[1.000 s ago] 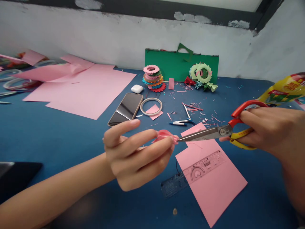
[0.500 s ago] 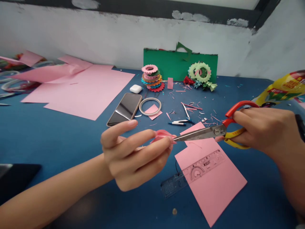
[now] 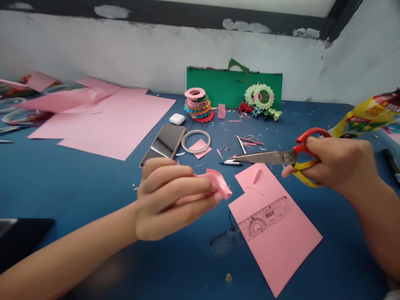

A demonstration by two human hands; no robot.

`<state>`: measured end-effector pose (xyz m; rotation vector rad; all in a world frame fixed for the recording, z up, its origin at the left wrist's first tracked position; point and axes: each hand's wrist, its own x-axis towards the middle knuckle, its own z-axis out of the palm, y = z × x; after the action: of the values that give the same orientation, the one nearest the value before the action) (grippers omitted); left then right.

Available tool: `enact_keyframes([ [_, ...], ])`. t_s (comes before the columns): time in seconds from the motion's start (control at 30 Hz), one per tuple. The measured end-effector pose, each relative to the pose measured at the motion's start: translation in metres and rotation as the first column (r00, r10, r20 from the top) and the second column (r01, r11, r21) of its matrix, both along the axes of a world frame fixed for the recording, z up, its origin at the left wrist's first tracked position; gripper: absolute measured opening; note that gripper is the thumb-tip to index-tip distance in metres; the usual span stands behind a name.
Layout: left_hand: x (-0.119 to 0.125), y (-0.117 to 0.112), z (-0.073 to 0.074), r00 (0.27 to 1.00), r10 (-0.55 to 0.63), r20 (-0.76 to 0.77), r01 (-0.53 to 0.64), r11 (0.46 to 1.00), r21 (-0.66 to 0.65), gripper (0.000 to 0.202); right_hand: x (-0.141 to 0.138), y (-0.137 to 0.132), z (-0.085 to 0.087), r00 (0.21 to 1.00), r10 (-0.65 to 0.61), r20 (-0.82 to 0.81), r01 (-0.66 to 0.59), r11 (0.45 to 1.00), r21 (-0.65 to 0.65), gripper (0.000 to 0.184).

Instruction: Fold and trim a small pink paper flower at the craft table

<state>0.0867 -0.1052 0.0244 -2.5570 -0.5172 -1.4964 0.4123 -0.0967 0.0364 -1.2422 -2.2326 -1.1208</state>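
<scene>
Between the fingers and thumb of my left hand (image 3: 175, 200) is a folded piece of pink paper (image 3: 222, 185), its pointed end sticking out to the right. My right hand (image 3: 340, 166) grips scissors (image 3: 265, 157) by their red and yellow handles. The blades look closed and point left, above and apart from the folded paper. Under them lies a larger pink sheet (image 3: 281, 237) with a notched corner, and a small pink offcut (image 3: 257, 176) rests on it. A clear ruler (image 3: 265, 218) lies across that sheet.
Behind my left hand are a phone (image 3: 165, 143), a white ring (image 3: 196, 142) and a white case (image 3: 177, 119). Farther back stand stacked scalloped paper rings (image 3: 196, 104) and a green board (image 3: 215, 85). Large pink sheets (image 3: 125, 121) spread left; a yellow packet (image 3: 362, 118) is right.
The scissors have moved up and away from the folded paper. My left hand has tilted the paper's end down a little. A small pink offcut now lies on the larger sheet.
</scene>
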Motion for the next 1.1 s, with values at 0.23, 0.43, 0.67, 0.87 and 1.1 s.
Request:
enact_keyframes([
  [0.23, 0.011, 0.002, -0.007, 0.949, -0.298, 0.104, 0.313, 0.929, -0.199, 0.007, 0.003, 0.01, 0.001, 0.996, -0.044, -0.078, 0.04, 0.998, -0.055, 0.049],
  [0.43, 0.014, 0.002, -0.012, 0.906, -0.367, 0.21, 0.421, 0.835, -0.354, 0.008, 0.009, 0.013, -0.005, 1.0, -0.017, 0.018, 0.016, 0.999, 0.045, 0.041],
  [0.67, 0.015, 0.001, -0.013, 0.885, -0.388, 0.258, 0.464, 0.79, -0.401, 0.01, 0.007, 0.014, -0.004, 0.991, 0.026, -0.132, -0.045, 0.989, -0.144, 0.058],
  [0.87, 0.016, 0.001, -0.014, 0.85, -0.435, 0.296, 0.524, 0.756, -0.393, 0.015, 0.01, 0.013, -0.002, 0.997, 0.074, 0.02, -0.075, 0.994, 0.082, 0.047],
  [1.1, 0.015, 0.004, -0.014, 0.874, -0.414, 0.255, 0.482, 0.805, -0.346, 0.013, 0.007, 0.01, 0.0, 0.993, 0.078, -0.088, -0.084, 0.994, -0.063, 0.063],
])
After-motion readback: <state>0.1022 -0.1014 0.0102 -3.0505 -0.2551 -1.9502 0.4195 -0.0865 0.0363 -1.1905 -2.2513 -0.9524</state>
